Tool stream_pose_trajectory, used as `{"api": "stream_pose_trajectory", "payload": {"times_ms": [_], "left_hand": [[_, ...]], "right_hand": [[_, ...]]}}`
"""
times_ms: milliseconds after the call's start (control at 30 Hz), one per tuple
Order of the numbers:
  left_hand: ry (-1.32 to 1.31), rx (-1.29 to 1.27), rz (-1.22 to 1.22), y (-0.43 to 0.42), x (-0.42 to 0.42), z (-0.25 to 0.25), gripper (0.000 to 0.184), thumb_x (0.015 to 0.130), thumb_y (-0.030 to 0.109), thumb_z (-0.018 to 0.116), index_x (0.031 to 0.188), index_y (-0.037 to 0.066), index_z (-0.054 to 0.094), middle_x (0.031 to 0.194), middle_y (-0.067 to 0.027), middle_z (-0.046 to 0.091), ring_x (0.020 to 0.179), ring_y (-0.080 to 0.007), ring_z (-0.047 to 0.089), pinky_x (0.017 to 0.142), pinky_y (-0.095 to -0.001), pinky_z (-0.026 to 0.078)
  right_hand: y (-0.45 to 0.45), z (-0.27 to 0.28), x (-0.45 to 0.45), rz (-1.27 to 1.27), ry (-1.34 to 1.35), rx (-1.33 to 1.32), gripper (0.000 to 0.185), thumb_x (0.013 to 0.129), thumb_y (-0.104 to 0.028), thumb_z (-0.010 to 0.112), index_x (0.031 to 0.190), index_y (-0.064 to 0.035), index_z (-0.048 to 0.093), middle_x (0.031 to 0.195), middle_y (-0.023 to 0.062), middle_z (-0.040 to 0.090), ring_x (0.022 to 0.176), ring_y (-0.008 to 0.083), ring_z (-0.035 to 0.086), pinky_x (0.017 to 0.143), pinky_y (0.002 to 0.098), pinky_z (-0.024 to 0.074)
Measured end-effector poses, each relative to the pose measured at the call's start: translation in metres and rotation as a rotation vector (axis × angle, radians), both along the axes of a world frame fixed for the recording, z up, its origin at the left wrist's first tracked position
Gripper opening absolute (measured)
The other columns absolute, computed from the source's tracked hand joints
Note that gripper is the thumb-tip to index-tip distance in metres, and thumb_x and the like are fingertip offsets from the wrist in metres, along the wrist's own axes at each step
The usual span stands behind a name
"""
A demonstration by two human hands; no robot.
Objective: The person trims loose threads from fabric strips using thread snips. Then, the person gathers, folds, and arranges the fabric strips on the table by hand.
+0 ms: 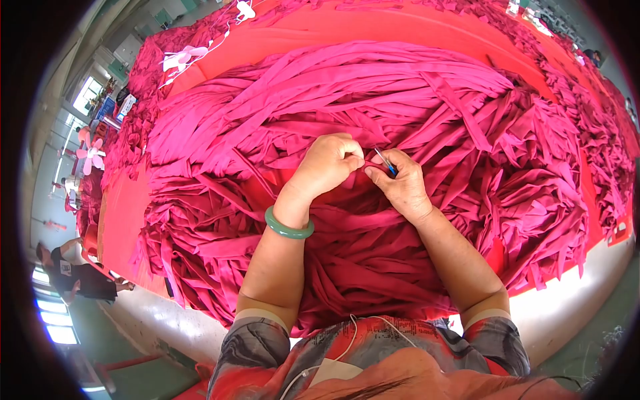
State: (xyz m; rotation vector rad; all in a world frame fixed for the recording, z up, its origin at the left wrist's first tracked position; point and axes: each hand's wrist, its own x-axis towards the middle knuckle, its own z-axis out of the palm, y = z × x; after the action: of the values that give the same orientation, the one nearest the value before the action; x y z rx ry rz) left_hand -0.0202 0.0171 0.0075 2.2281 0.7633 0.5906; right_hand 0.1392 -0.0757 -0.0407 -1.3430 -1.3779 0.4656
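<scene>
My left hand, with a green bangle on its wrist, is closed in a pinch on the edge of a magenta fabric strip. Close beside it on the right, my right hand is closed around small blue-handled thread snips, their thin metal end pointing up and left. The right thumb and fingertips also meet near the strip; whether they grip it is hard to see. Beneath both hands spreads a large heap of long magenta fabric strips.
Red cloth covers the table around and behind the heap. Small pink fans with a white cord lie at the back left, and another pink fan stands farther left. A person in dark clothes is at the far left.
</scene>
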Motion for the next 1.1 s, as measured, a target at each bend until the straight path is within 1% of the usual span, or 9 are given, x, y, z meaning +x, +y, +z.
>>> {"api": "stream_pose_trajectory", "payload": {"times_ms": [233, 333, 500, 600, 700, 800, 833, 967, 1100], "left_hand": [[-0.296, 0.167, -0.213, -0.003, 0.009, 0.001, 0.006, 0.073, -0.004, 0.066, 0.076, 0.001, 0.063, 0.085, -0.0055, 0.060, 0.085, -0.0161, 0.058, 0.073, -0.0270, 0.046], [-0.336, -0.180, -0.281, -0.002, 0.013, -0.009, 0.006, 0.074, -0.004, 0.066, 0.077, 0.000, 0.063, 0.088, -0.0060, 0.062, 0.087, -0.0154, 0.058, 0.073, -0.0271, 0.048], [-0.567, -0.948, -0.159, 0.002, 0.011, -0.026, 0.004, 0.081, 0.002, 0.064, 0.083, -0.001, 0.067, 0.103, -0.0178, 0.066, 0.070, -0.0173, 0.064, 0.065, -0.0291, 0.055], [-0.707, -1.135, -0.199, 0.011, 0.008, -0.035, 0.005, 0.082, 0.001, 0.062, 0.084, -0.003, 0.066, 0.105, -0.0193, 0.066, 0.074, -0.0203, 0.067, 0.069, -0.0347, 0.058], [-0.773, -1.117, -0.158, 0.010, 0.009, -0.035, 0.005, 0.083, 0.000, 0.061, 0.085, -0.002, 0.065, 0.106, -0.0214, 0.065, 0.079, -0.0249, 0.068, 0.073, -0.0372, 0.058], [-0.836, -1.106, -0.139, 0.006, 0.009, -0.030, 0.008, 0.082, -0.002, 0.059, 0.086, -0.002, 0.066, 0.108, -0.0223, 0.064, 0.081, -0.0261, 0.068, 0.077, -0.0386, 0.057], [-0.845, -1.103, -0.142, 0.006, 0.009, -0.030, 0.008, 0.082, -0.003, 0.059, 0.086, -0.002, 0.066, 0.109, -0.0224, 0.064, 0.082, -0.0263, 0.068, 0.078, -0.0390, 0.057], [-0.864, -1.092, -0.146, 0.007, 0.009, -0.030, 0.008, 0.082, -0.003, 0.059, 0.086, -0.002, 0.066, 0.110, -0.0222, 0.063, 0.087, -0.0265, 0.067, 0.081, -0.0397, 0.055], [-0.877, -1.061, -0.152, 0.006, 0.011, -0.030, 0.007, 0.082, -0.002, 0.060, 0.085, -0.002, 0.066, 0.111, -0.0216, 0.063, 0.090, -0.0261, 0.066, 0.082, -0.0390, 0.055]], "right_hand": [[0.006, -0.016, 0.006, -0.023, 0.182, -0.061, 0.014, 0.073, -0.005, 0.071, 0.083, -0.0016, 0.062, 0.067, 0.0056, 0.053, 0.060, 0.0129, 0.048, 0.057, 0.0282, 0.0418], [0.006, -0.018, 0.005, -0.055, 0.243, -0.098, 0.013, 0.073, -0.005, 0.071, 0.083, -0.0018, 0.063, 0.063, 0.0033, 0.049, 0.058, 0.0097, 0.044, 0.055, 0.0271, 0.0404], [0.007, -0.016, 0.006, -0.054, 0.318, -0.165, 0.013, 0.075, -0.008, 0.072, 0.083, -0.0018, 0.063, 0.062, 0.0020, 0.048, 0.059, 0.0096, 0.043, 0.055, 0.0273, 0.0403], [0.011, -0.026, 0.007, -0.036, 0.349, -0.159, 0.014, 0.076, -0.010, 0.072, 0.084, -0.0027, 0.064, 0.064, 0.0012, 0.050, 0.058, 0.0088, 0.045, 0.054, 0.0267, 0.0401], [0.013, -0.028, 0.004, -0.199, 0.230, 0.048, 0.015, 0.085, -0.018, 0.066, 0.086, -0.0026, 0.062, 0.066, 0.0019, 0.052, 0.061, 0.0087, 0.048, 0.056, 0.0258, 0.0409], [-0.007, 0.008, 0.002, -0.158, 0.446, 0.105, 0.029, 0.095, -0.029, 0.054, 0.086, -0.0020, 0.061, 0.067, 0.0022, 0.052, 0.063, 0.0089, 0.048, 0.057, 0.0249, 0.0395], [-0.015, 0.016, 0.001, -0.010, 0.537, 0.000, 0.042, 0.100, -0.037, 0.042, 0.085, -0.0022, 0.060, 0.065, 0.0008, 0.049, 0.059, 0.0084, 0.043, 0.053, 0.0245, 0.0358], [-0.014, 0.009, -0.011, 0.251, 0.708, -0.286, 0.046, 0.097, -0.046, 0.042, 0.087, -0.0052, 0.059, 0.061, -0.0034, 0.043, 0.043, 0.0033, 0.028, 0.038, 0.0207, 0.0191], [-0.015, 0.010, -0.011, 0.297, 0.819, -0.393, 0.047, 0.097, -0.047, 0.042, 0.086, -0.0046, 0.059, 0.060, -0.0031, 0.041, 0.040, 0.0038, 0.023, 0.036, 0.0218, 0.0160]]}}
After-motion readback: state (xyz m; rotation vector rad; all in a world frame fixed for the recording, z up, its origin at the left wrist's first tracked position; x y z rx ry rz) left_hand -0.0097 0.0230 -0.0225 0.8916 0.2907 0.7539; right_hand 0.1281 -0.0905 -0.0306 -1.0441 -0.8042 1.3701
